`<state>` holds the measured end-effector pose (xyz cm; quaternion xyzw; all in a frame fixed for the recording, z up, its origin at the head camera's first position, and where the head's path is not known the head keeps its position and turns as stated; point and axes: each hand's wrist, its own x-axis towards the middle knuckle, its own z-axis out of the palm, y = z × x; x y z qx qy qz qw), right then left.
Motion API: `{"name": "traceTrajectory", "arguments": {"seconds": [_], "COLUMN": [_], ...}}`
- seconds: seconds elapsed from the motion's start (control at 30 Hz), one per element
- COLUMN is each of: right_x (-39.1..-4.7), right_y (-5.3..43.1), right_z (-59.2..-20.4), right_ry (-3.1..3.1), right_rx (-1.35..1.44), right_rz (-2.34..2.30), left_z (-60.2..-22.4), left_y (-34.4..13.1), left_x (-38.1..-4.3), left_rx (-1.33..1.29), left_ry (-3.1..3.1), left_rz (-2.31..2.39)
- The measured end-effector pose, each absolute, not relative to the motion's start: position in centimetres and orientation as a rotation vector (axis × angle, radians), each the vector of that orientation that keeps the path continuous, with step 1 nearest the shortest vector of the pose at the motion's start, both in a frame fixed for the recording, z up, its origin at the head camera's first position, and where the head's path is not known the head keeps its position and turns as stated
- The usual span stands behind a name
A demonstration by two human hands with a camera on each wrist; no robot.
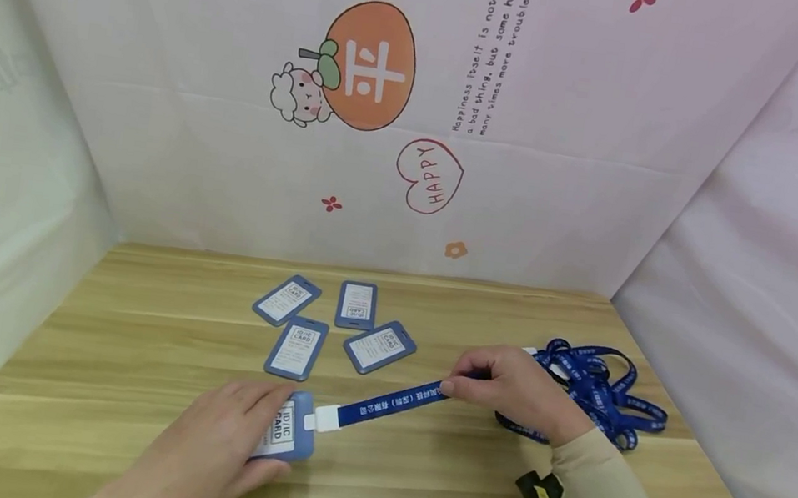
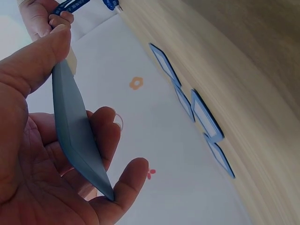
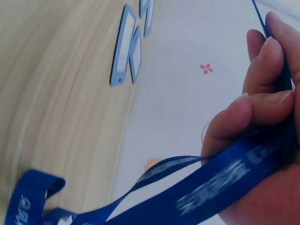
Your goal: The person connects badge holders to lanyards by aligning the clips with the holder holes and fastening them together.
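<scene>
My left hand (image 1: 223,436) grips a blue badge holder (image 1: 302,430) with an ID/IC card face, thumb on one edge and fingers curled behind it. In the left wrist view the badge holder (image 2: 77,126) is seen nearly edge-on. A white clip (image 1: 325,418) joins its slot end to a dark blue printed lanyard (image 1: 390,402). The strap runs taut to my right hand (image 1: 513,388), which pinches it between thumb and fingers. From the right hand the lanyard (image 3: 220,185) trails in loose loops in the right wrist view.
Several blue badge holders (image 1: 297,347) lie loosely grouped on the wooden table (image 1: 171,312) beyond the left hand. A tangled pile of blue lanyards (image 1: 600,389) lies at the right. Printed white cloth (image 1: 227,176) stands behind and at both sides. A black tag (image 1: 539,489) is by the right sleeve.
</scene>
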<state>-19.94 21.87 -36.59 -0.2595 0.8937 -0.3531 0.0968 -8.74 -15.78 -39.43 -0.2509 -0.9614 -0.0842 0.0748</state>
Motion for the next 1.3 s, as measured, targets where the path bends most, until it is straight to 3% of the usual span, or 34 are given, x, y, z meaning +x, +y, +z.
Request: {"name": "traceTrajectory", "arguments": {"seconds": [1.3], "right_x": [-20.1], "right_y": [27.0], "right_z": [-32.9], "right_ry": [2.743], "right_rx": [-0.778], "right_rz": [-0.837], "left_z": [-38.8], "left_y": [-20.0], "left_x": [-7.3], "left_rx": [-0.655], "left_ry": [-2.784], "left_rz": [-0.238]}}
